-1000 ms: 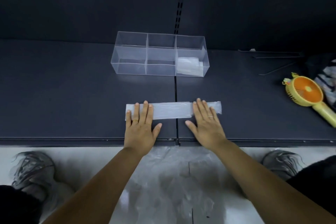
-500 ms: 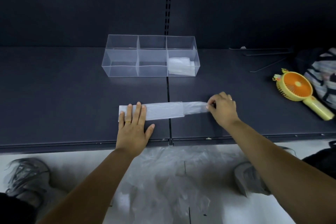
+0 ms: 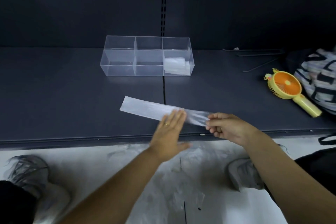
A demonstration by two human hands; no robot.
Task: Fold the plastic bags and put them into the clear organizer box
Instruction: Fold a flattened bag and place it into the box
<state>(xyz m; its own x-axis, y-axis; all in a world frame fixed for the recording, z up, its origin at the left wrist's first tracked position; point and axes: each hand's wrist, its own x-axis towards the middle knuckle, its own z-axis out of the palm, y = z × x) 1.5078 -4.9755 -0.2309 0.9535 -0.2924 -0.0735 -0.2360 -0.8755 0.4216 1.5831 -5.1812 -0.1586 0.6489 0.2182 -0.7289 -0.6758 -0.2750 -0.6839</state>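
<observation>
A dark shelf board [image 3: 54, 96] is seen, with a plastic bag folded into a long strip [image 3: 145, 109] laid on it. The strip's right end is pinched by the right hand [image 3: 227, 127]. The left hand [image 3: 170, 132], fingers straight, is laid flat across its middle. The clear organizer box [image 3: 116, 67] is set at 12 o'clock from the strip, with a folded bag [image 3: 175, 65] in its right-end compartment.

Views: one, head-worn, wide-angle.
Facing: forward and down onto a dark shelf [image 3: 54, 105], its back panel [image 3: 72, 5] far.
Nearness: close, just above the shelf's near edge.
Framing: clear organizer box [image 3: 116, 70] mid-frame, floor [image 3: 109, 169] nearest.
</observation>
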